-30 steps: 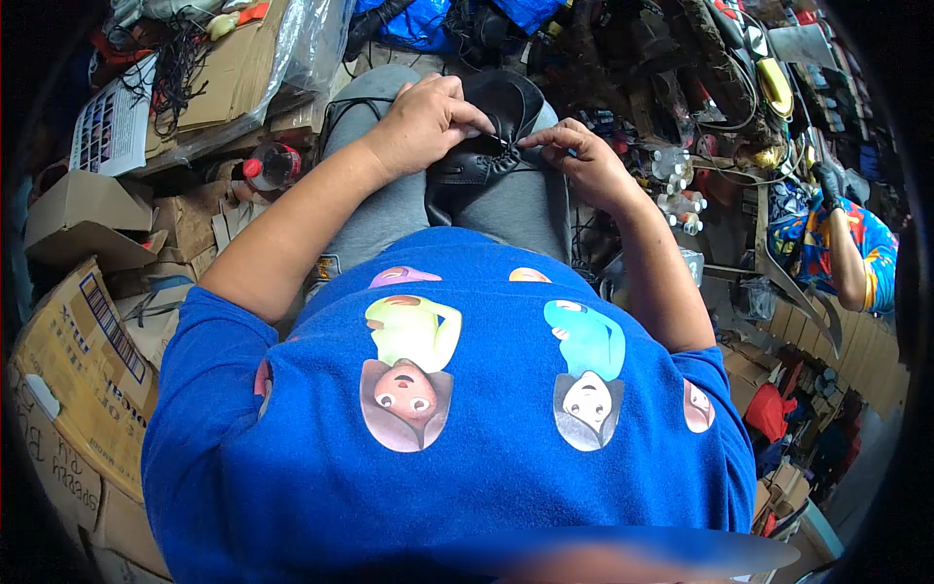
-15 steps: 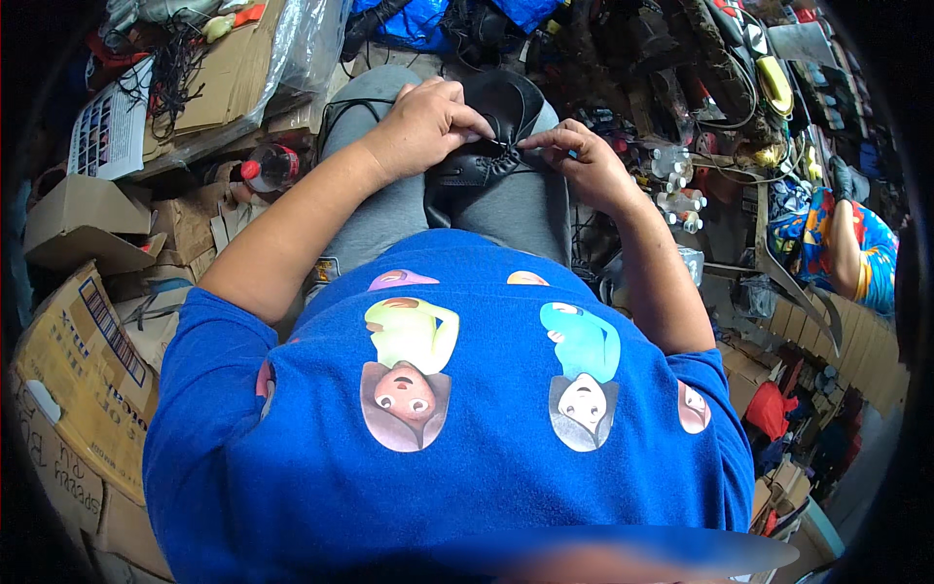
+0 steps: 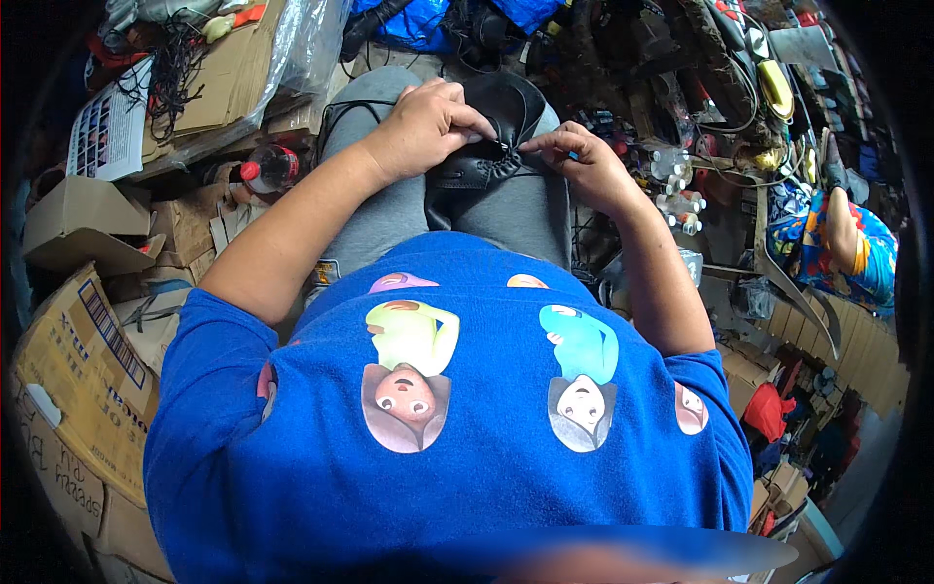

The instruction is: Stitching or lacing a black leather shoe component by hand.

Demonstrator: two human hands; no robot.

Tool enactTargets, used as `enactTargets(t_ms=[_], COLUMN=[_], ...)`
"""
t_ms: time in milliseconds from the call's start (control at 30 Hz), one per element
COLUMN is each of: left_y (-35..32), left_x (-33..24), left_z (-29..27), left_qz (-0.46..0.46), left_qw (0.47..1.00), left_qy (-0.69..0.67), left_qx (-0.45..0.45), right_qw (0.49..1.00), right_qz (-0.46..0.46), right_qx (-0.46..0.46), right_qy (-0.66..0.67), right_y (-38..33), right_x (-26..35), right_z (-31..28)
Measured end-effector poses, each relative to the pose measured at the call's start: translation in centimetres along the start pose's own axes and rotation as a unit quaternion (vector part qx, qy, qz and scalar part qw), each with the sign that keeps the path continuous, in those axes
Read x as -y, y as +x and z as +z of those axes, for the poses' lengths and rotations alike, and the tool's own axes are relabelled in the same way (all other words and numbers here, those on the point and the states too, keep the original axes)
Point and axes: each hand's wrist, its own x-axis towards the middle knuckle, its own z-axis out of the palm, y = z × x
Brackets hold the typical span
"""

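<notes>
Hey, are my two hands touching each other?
Apart: the head view shows part of the black item in the gap between the left hand and right hand.

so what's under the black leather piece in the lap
Under the black leather piece are the person's grey trousers, which show to either side and nearer the body. Directly beneath, the leather covers them, so anything else there can't be seen.

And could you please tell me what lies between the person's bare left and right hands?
In the head view, a gathered black leather-like piece lies between the left hand and the right hand, over the grey fabric trousers.
</notes>
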Motion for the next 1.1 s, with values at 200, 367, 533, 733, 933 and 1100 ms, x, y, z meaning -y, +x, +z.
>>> enactTargets(t_ms=[200, 367, 533, 733, 933, 1100], left_y=[0.1, 0.4, 1.9, 3.3, 1.3, 2.0], left_x=[0.0, 0.3, 0.9, -0.2, -2.5, -2.3], left_z=[0.2, 0.5, 0.5, -0.5, -0.9, -0.9], left_qz=[0.012, 0.027, 0.063, 0.179, 0.165, 0.161], left_qw=[1.0, 1.0, 0.997, 0.978, 0.971, 0.974], left_qy=[0.018, 0.013, -0.02, 0.084, 0.175, 0.156], left_qx=[-0.002, 0.007, 0.027, 0.065, 0.0, 0.031], right_qw=[1.0, 1.0, 0.998, 0.997, 0.999, 0.998], right_qz=[-0.005, 0.003, -0.009, -0.043, -0.012, -0.012], right_qx=[0.002, 0.012, 0.028, 0.039, 0.03, 0.029], right_qy=[0.002, 0.018, 0.05, 0.055, 0.012, 0.046], right_y=[0.0, 0.1, 0.7, 1.2, -0.1, 0.2], right_x=[0.0, -0.7, -1.0, -1.8, -1.1, -1.6], right_z=[0.0, 0.0, -0.1, -0.1, 0.0, 0.3])
